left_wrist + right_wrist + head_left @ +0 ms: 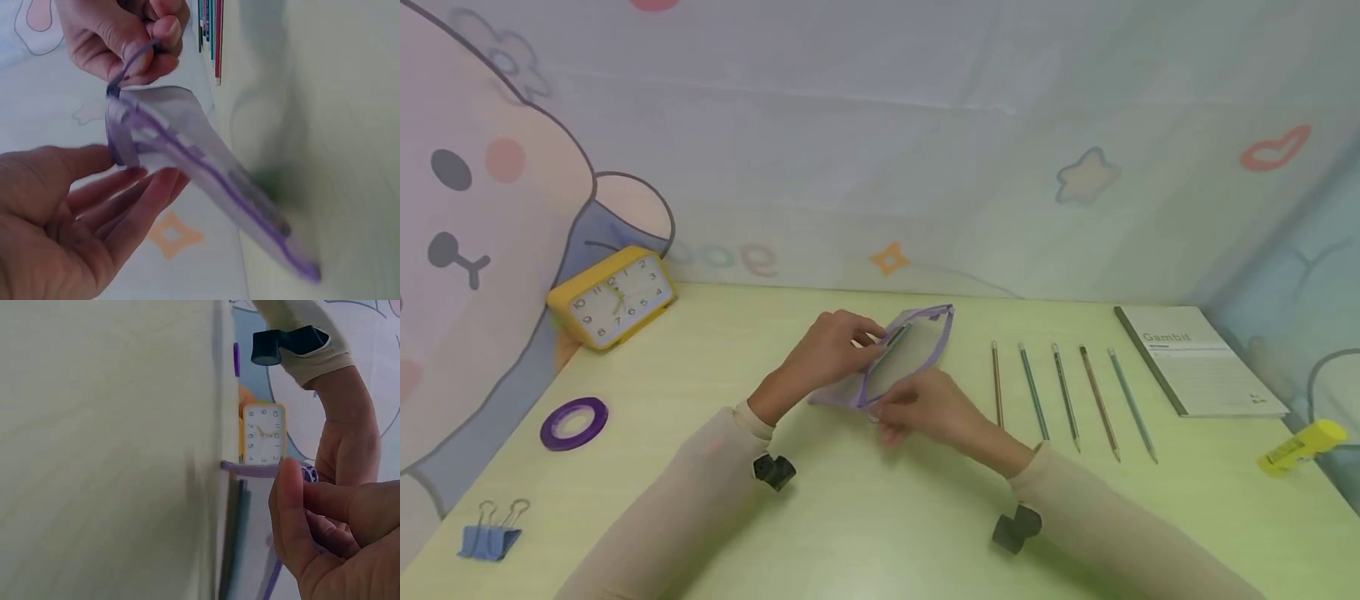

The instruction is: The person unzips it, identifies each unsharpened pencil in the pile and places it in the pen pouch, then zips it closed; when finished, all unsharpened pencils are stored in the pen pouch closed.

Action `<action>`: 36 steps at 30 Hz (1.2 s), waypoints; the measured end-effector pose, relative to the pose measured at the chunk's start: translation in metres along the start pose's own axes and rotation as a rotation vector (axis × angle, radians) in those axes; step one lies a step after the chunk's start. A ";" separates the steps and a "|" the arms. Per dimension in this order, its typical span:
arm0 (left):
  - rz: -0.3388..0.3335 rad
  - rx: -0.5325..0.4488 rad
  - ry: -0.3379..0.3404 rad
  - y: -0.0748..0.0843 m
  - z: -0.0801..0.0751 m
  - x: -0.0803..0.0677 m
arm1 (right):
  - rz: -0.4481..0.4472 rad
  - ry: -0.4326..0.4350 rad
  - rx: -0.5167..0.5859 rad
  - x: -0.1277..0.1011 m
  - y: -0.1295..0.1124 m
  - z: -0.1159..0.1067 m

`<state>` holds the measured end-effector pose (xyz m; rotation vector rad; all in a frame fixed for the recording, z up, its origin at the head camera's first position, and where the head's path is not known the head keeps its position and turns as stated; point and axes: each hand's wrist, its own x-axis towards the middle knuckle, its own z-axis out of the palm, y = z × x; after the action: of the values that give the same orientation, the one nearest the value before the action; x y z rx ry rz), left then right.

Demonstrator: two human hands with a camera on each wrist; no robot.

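A see-through zip pouch (916,354) with purple trim is held up off the table, its mouth parted in the head view. A dark slim item (897,336) shows at the pouch; its kind is unclear. My left hand (838,346) holds the pouch's edge between thumb and fingers, with the fingers fairly straight beneath it in the left wrist view. My right hand (932,407) pinches a thin purple loop (134,59) at the pouch's end. In the right wrist view, a purple trim strip (250,469) runs to the fingertips.
Several pencils (1062,392) lie in a row right of the pouch, then a notebook (1206,358) and a yellow glue stick (1300,447). At left are a yellow clock (617,300), a purple tape roll (553,429) and a blue binder clip (488,542). A printed curtain (850,167) hangs behind.
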<state>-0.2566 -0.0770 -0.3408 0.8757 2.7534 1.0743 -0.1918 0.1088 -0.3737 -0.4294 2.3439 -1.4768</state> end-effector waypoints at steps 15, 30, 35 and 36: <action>0.289 0.180 -0.361 -0.005 -0.021 -0.032 | -0.083 0.074 -0.091 -0.005 -0.010 -0.003; 0.270 0.198 -0.198 -0.004 -0.013 -0.033 | -0.117 0.087 0.278 -0.007 -0.004 -0.007; 0.262 0.200 -0.172 -0.003 -0.017 -0.034 | -0.153 0.095 0.243 -0.004 -0.004 -0.008; 0.255 0.203 -0.169 -0.003 -0.017 -0.034 | -0.182 0.113 0.210 -0.003 -0.003 -0.008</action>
<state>-0.2335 -0.1072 -0.3347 1.3077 2.6936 0.7155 -0.1926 0.1150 -0.3671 -0.5263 2.2508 -1.8554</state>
